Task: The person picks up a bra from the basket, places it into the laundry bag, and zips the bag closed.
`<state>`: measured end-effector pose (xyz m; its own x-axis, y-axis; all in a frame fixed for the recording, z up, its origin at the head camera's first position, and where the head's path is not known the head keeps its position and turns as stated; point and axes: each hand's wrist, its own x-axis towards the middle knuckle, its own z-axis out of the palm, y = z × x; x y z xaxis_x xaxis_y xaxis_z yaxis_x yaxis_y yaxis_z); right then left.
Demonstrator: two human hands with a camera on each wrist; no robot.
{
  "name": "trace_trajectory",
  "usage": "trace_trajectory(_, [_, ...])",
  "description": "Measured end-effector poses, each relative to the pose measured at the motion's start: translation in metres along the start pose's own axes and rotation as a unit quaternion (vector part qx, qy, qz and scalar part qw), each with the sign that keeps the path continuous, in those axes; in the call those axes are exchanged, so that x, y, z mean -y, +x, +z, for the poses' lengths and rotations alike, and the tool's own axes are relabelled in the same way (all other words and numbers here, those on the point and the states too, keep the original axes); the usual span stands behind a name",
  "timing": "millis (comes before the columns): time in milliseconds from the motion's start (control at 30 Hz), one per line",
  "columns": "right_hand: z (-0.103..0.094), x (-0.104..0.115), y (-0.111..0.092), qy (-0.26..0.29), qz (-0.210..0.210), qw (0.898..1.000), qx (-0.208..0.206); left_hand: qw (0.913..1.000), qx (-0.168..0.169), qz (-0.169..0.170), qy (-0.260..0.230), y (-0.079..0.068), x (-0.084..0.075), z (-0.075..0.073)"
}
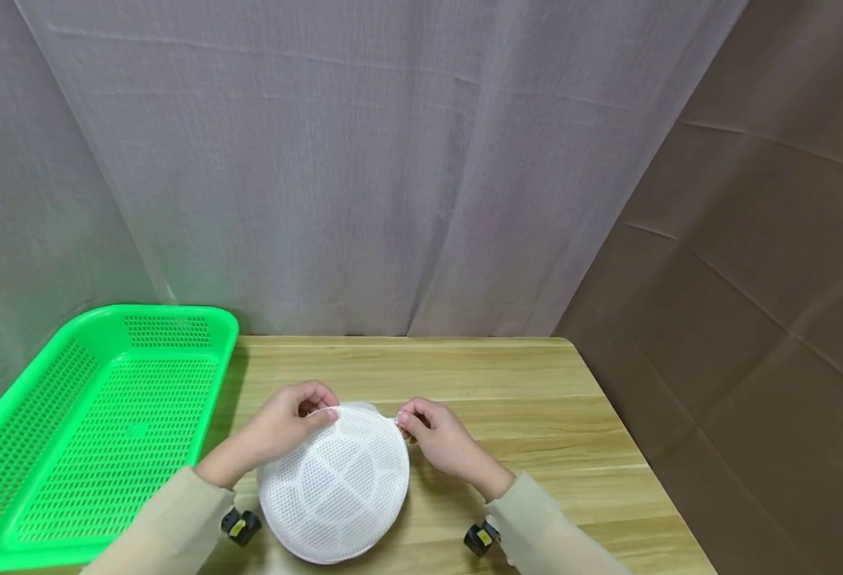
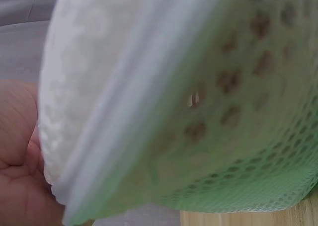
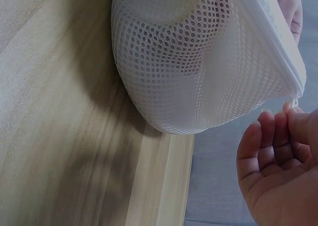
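A round white mesh laundry bag (image 1: 352, 491) stands tilted over the wooden table, its flat face with a cross-shaped pattern toward me. My left hand (image 1: 288, 423) pinches the bag's upper rim between thumb and fingers. At the upper right of the rim, my right hand (image 1: 446, 447) pinches a small tab, which looks like a zipper pull (image 3: 294, 103) in the right wrist view. Along the bag's side runs a white zipper band (image 2: 124, 92), close up and blurred in the left wrist view. Brownish patches show through the mesh.
A large green plastic basket (image 1: 208, 399) with slotted walls stands at the left of the table (image 1: 529, 383). Behind the table hangs a grey curtain (image 1: 335, 184), and a brown cloth (image 1: 752, 319) covers the right side. Each wrist carries a small black camera (image 1: 241, 527).
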<state>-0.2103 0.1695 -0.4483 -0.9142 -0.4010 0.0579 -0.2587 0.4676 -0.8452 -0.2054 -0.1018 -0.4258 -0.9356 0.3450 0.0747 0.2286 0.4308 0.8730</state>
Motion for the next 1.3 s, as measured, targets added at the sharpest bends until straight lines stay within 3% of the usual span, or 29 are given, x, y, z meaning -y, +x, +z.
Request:
trace_trajectory(633, [-0.002,-0.005,-0.003,-0.023,0.0,1.0,0.006,0.9996,-0.024,0.011,0.001,-0.004,0.005,-0.005])
trace_trajectory(900, [-0.004,-0.007,-0.007,-0.03,-0.003,1.0,0.001,0.9977,-0.067,0.002,-0.009,-0.004,0.013,-0.008])
trace_trajectory(1033, [-0.005,-0.009,-0.007,0.0,0.003,1.0,0.001,0.9971,-0.076,0.001,0.006,-0.002,0.011,-0.006])
trace_trajectory(1167, [-0.005,-0.008,-0.006,0.031,0.01,0.999,0.003,0.9972,-0.073,0.003,0.011,0.001,0.006,-0.005])
trace_trajectory(1300, [-0.005,0.0,-0.005,0.029,0.01,1.0,0.001,0.9982,-0.047,0.014,0.035,0.003,0.001,-0.006])
